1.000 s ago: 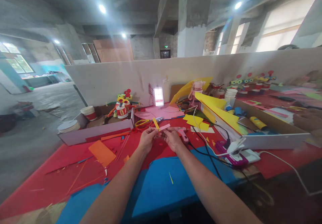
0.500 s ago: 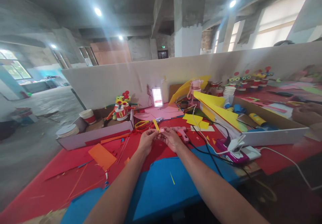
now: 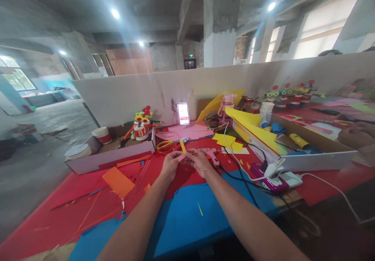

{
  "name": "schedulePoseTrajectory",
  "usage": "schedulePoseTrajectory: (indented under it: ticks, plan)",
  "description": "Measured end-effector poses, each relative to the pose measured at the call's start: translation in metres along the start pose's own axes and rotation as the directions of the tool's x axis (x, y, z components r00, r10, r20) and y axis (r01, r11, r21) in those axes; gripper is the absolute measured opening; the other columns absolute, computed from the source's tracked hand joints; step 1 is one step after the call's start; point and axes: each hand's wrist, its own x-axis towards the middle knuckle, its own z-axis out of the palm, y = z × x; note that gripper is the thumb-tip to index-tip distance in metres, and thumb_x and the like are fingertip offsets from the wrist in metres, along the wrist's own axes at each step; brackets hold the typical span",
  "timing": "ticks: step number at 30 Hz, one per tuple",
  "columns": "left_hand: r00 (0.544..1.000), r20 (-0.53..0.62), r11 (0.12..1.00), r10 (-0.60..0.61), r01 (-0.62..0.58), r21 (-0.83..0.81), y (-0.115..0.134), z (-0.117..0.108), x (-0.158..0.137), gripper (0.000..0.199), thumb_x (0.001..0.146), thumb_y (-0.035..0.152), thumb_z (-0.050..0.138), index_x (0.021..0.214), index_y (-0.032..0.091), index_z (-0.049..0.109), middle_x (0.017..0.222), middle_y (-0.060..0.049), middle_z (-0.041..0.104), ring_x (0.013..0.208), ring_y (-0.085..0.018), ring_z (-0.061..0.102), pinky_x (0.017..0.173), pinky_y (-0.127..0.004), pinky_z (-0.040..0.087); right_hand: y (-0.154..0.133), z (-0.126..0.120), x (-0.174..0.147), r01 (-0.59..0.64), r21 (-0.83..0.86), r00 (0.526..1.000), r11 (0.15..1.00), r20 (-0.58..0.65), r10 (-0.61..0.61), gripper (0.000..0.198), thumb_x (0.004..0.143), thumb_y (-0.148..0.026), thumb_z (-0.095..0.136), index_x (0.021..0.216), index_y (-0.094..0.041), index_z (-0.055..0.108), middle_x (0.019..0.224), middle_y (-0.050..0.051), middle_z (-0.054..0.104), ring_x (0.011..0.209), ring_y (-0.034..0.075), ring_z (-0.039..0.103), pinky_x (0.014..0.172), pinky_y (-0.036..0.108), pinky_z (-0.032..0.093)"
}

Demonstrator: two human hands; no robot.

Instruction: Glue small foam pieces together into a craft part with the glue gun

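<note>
Just beyond the blue sheet [image 3: 193, 210], your left hand [image 3: 170, 165] pinches the pink strip [image 3: 181, 157] and your right hand [image 3: 199, 162] pinches at the foot of the yellow strip [image 3: 183, 147], both up above the table [image 3: 61, 214]; the step looks like folding one across the other, and the next move seems to call for a firm crease without slipping. Past your fingertips lie the scissors [image 3: 166, 146], with the glue gun [image 3: 215, 158] beside your right hand and black cables [image 3: 243, 179] crowding that side. Farther back stands the cup toy [image 3: 141, 131], out of your way.
</note>
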Motion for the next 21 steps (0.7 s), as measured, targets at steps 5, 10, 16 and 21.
schedulePoseTrajectory:
  ticks: [5,10,16,21]
  plan:
    - [0.999,0.029,0.998,-0.023,0.025,-0.051,-0.0011,0.0011,0.0001,0.028,0.048,0.025,0.086,0.067,0.012,0.071,0.060,-0.004,0.069,0.052,-0.011,0.059,0.056,-0.022,0.046,0.0026,-0.0004,0.0032,0.080,-0.132,0.997,0.988,0.003,-0.081,0.037,0.054,-0.041,0.083,0.077,-0.016,0.069,0.067,0.000,0.070,0.057,0.014,0.064,0.066,0.029,0.054]
    - [0.998,0.059,0.993,-0.038,0.045,-0.109,0.0013,0.0035,-0.0015,0.028,0.048,0.021,0.085,0.071,0.011,0.073,0.063,-0.006,0.070,0.057,-0.012,0.062,0.062,-0.024,0.049,0.0044,0.0000,0.0061,0.197,-0.316,0.977,0.928,-0.020,-0.214,0.030,0.064,-0.045,0.074,0.077,-0.018,0.072,0.065,0.001,0.070,0.057,0.016,0.063,0.064,0.030,0.053]
    - [0.993,0.121,0.990,-0.012,0.029,-0.140,0.0073,0.0048,-0.0035,0.032,0.051,0.016,0.081,0.082,0.012,0.071,0.073,-0.006,0.072,0.062,-0.013,0.063,0.061,-0.023,0.047,0.0046,-0.0036,0.0086,0.289,-0.375,0.941,0.881,-0.058,-0.334,0.022,0.069,-0.038,0.069,0.081,-0.019,0.072,0.067,0.001,0.070,0.062,0.018,0.064,0.063,0.029,0.052]
    - [0.997,0.066,0.992,0.031,-0.023,-0.122,0.0066,0.0061,-0.0053,0.027,0.056,0.026,0.083,0.074,0.014,0.068,0.066,-0.003,0.069,0.057,-0.010,0.059,0.057,-0.021,0.045,0.0034,0.0006,0.0064,0.254,-0.348,0.959,0.902,-0.030,-0.281,0.024,0.066,-0.039,0.071,0.079,-0.019,0.070,0.070,0.002,0.071,0.060,0.017,0.064,0.066,0.031,0.053]
